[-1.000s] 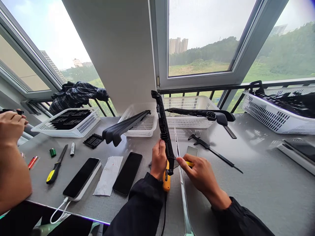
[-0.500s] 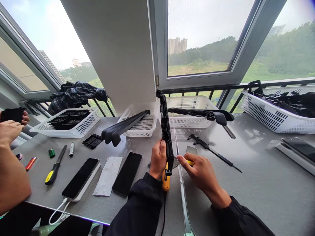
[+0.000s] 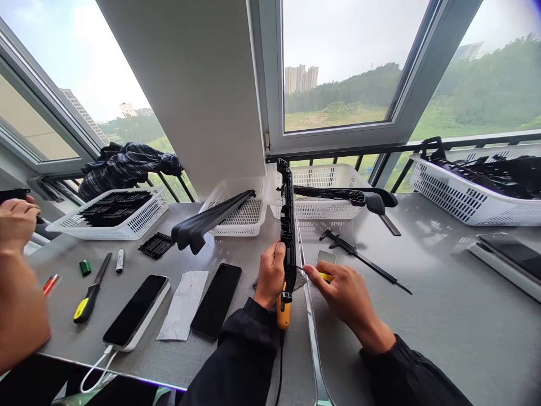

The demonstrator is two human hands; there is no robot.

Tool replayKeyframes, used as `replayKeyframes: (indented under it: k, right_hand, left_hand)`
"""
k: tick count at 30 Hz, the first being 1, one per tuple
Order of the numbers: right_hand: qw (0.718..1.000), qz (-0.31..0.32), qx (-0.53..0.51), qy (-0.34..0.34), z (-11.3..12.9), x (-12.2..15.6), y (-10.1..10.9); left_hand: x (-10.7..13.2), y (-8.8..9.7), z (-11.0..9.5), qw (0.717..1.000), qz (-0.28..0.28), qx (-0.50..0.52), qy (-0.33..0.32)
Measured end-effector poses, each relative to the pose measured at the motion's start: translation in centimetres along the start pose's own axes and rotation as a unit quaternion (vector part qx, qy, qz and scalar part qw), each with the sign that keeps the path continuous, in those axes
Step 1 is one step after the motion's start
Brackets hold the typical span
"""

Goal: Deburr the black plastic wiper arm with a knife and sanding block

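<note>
My left hand (image 3: 271, 274) is closed around the lower part of a long black plastic strip (image 3: 287, 217). The ribbed side of the strip faces me, and it stands nearly upright in the view. In my closed right hand (image 3: 344, 296) is a small yellow-handled tool (image 3: 326, 277). Its thin tip reaches the strip's right edge, just above the lower end; the exact kind of tool is hidden by my fingers. Behind the strip's lower end lies an orange corded device (image 3: 283, 314), partly covered by my left hand.
Similar black strips lean on white baskets (image 3: 236, 230) at the back. A caliper (image 3: 366, 260) lies right; a phone (image 3: 216, 300), paper (image 3: 182, 307) and a yellow-black knife (image 3: 92, 290) lie left. At far left is a co-worker's hand (image 3: 17, 223) with a black part.
The strip's upper end has swung right, so it stands straighter. My hands keep their grips. The co-worker's hands and black part have moved left, partly out of view. The whole view has shifted slightly.
</note>
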State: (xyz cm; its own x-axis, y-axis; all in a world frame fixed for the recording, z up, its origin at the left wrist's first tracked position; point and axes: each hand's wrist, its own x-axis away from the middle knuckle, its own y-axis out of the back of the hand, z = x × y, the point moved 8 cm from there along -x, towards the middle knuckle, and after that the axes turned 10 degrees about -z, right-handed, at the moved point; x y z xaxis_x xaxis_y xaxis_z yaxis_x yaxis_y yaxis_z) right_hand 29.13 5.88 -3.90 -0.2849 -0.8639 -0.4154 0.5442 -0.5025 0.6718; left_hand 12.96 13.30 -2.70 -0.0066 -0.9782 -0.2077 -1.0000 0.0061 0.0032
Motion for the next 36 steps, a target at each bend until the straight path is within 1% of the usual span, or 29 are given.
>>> replayKeyframes:
  k: [5,9,11,14,18,21,24,26,30,36]
  right_hand:
    - [0.999,-0.04,0.015,-0.025,-1.3,-0.8,0.9]
    - [0.997,-0.058,0.018,-0.055,-2.2,-1.2,1.7]
    - [0.996,-0.064,0.016,-0.063,-2.4,-1.3,1.9]
    - [0.996,-0.065,0.012,-0.056,-2.2,-1.3,1.7]
    - [0.999,-0.041,-0.008,-0.035,-1.5,-1.1,1.1]
    - [0.997,-0.048,-0.028,-0.044,-1.5,-1.2,1.5]
    - [0.995,-0.067,-0.028,-0.071,-2.1,-1.4,2.1]
    - [0.994,-0.067,-0.023,-0.082,-2.5,-1.5,2.2]
    - [0.995,-0.054,-0.029,-0.075,-2.5,-1.5,1.9]
    - [0.995,-0.07,-0.027,-0.07,-2.5,-1.5,2.1]
  left_hand:
    - [0.7,-1.4,-0.1,0.998,0.065,0.008,0.01]
    - [1.4,-2.6,0.2,0.991,0.134,0.01,0.021]
    - [1.6,-2.9,0.5,0.987,0.154,0.015,0.032]
    - [1.6,-3.0,0.8,0.986,0.158,0.018,0.041]
    - [1.5,-2.7,0.9,0.989,0.145,0.011,0.034]
    - [1.4,-2.6,0.9,0.99,0.14,0.003,0.026]
    - [1.5,-2.8,1.1,0.988,0.154,0.005,0.031]
    - [1.6,-3.0,1.1,0.985,0.167,0.009,0.036]
    - [1.7,-3.1,1.1,0.984,0.173,0.02,0.044]
    - [1.9,-3.5,1.6,0.98,0.189,0.035,0.053]
